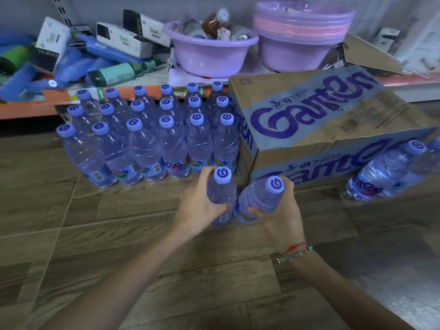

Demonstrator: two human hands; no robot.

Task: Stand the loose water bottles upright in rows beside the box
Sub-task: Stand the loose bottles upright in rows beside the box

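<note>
Wood-look floor point(71, 246) bears bottle rows point(147, 148), box point(321, 129).

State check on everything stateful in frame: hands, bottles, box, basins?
left hand: grips a bottle
left-hand bottle: capped, near upright
right hand: grips a bottle
right-hand bottle: capped, tilted
bottle rows: upright, capped, left of box
cardboard box: closed, on floor
loose bottles: leaning right of box
front basin: filled with items
stacked basins: nested

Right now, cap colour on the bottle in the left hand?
Light purple with a dark purple swirl, on the cap of the left hand's bottle; head view.
</note>
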